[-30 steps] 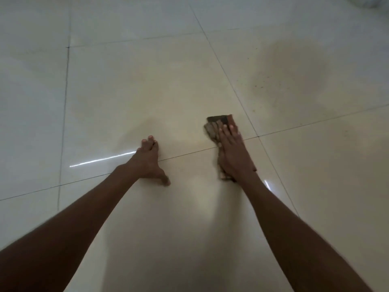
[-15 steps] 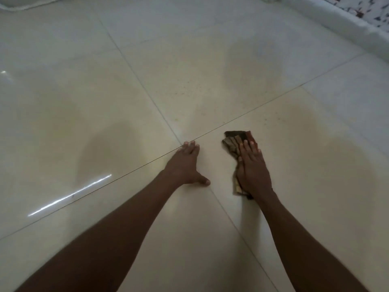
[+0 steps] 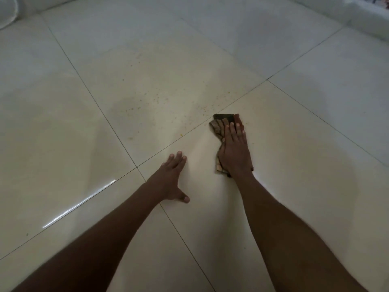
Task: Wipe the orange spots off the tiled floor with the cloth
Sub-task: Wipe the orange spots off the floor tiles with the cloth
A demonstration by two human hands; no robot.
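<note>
A brown striped cloth [image 3: 221,124] lies on the glossy cream tiled floor [image 3: 294,144], right of centre. My right hand [image 3: 234,152] presses flat on it with straight fingers, covering its near half. My left hand [image 3: 171,179] rests flat on the floor to the left of the cloth, fingers straight, thumb spread. Small orange spots [image 3: 181,134] are scattered on the tile beyond the grout line, the nearest one left of the cloth. More orange specks [image 3: 204,109] lie just beyond the cloth's far edge.
A white raised edge [image 3: 347,11] runs along the far right of the floor. A pale rounded object [image 3: 8,13] shows at the top left corner. A dull damp-looking patch [image 3: 124,106] marks the tile left of the spots.
The view has swung, so the tile with orange spots now lies ahead. My right hand has slid the cloth forward and right along the floor. My left hand has shifted with it.
</note>
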